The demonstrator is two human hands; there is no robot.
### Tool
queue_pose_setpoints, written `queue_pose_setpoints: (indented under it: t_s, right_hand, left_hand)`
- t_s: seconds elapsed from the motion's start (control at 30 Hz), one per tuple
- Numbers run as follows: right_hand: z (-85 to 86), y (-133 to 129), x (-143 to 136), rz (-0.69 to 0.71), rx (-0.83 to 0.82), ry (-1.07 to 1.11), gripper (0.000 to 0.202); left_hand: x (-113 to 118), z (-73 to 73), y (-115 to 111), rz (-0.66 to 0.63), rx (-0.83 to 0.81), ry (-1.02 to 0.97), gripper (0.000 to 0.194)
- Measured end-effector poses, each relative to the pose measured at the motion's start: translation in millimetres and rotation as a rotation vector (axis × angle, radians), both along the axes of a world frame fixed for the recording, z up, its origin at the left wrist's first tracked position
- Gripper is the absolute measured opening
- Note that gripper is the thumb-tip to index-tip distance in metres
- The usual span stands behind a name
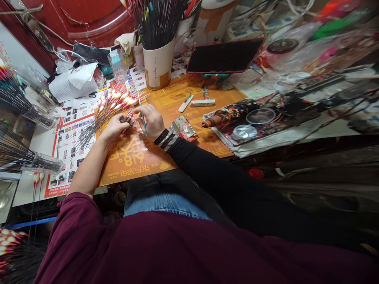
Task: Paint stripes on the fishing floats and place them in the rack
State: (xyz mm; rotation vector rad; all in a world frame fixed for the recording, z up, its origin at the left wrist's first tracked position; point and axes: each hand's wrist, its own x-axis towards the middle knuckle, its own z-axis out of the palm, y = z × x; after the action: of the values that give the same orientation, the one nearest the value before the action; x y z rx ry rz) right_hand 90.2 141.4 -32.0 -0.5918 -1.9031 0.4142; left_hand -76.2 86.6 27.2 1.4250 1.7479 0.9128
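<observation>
My left hand (116, 124) is closed, with thumb and fingers pinching a small brown-and-red ornate piece (131, 114); its exact kind is too small to make out. Close beside it, my right hand (151, 121) grips a thin blue stick (144, 123) that looks like a slim paintbrush, held nearly upright. Both hands are over an orange printed sheet (142, 156) on the table. Just behind the left hand lies a bundle of thin dark stems with red, yellow and white tips (117, 98). Part of the right fingers is hidden behind the hand.
A white container (158, 65) full of dark stems stands behind the hands. Right of it is a propped phone (223, 57). A paint-smeared block (185, 128) lies beside my right wrist. Clear holders of stems (45, 162) line the left; a cluttered tray (251, 126) sits right.
</observation>
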Motion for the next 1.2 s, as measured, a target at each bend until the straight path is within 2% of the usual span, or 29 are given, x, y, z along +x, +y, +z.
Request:
queue_pose_setpoints:
  t_s: [0.17, 0.43, 0.83, 1.2]
  right_hand:
    - [-5.9, 0.1, -4.1, 0.062, -0.105, 0.023, 0.019]
    - [-7.2, 4.7, -5.1, 0.152, -0.193, 0.075, 0.014]
    - [-5.3, 5.8, -3.2, 0.251, -0.211, 0.054, 0.025]
    - [-6.1, 5.2, -5.0, 0.391, -0.334, 0.105, 0.031]
  left_hand:
    - [3.2, -0.7, -2.1, 0.01, -0.004, -0.035, 0.021]
    - [-6.3, -2.7, 3.9, -0.007, -0.016, -0.005, 0.024]
    - [-9.5, -3.9, 4.0, -0.017, -0.017, -0.089, 0.025]
    - [-24.8, -12.2, 6.4, -0.132, -0.004, -0.05, 0.026]
